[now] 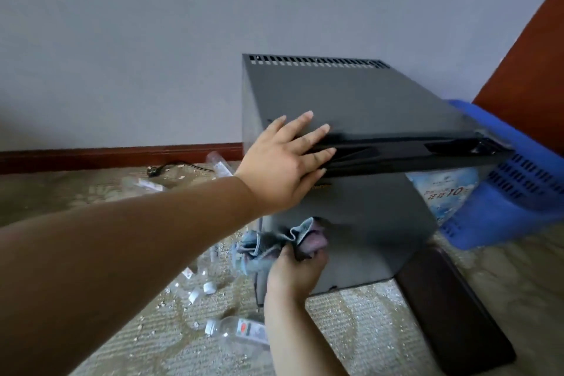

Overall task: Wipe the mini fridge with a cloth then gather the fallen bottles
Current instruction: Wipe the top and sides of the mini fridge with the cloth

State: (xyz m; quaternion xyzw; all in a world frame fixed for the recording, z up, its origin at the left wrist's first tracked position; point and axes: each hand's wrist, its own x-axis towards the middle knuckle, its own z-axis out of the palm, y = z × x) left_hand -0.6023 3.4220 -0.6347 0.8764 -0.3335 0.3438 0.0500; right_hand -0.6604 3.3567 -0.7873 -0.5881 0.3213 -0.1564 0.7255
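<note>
While a clear plastic bottle (241,330) lies on the carpet (351,330) nearest the camera, the right hand (294,272) clamps a bunched blue cloth (274,244) against the dark mini fridge (366,107) front; farther up, the left hand (290,162) rests flat, fingers spread, on its top edge, beside a blue basket (503,186).

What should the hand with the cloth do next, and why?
Probably slide the cloth sideways across the mini fridge front. The right hand already presses the bunched cloth against the lower front panel, while the left hand lies flat on the top edge, apparently steadying it. The bottles lie on the carpet, and gathering comes after wiping.
</note>
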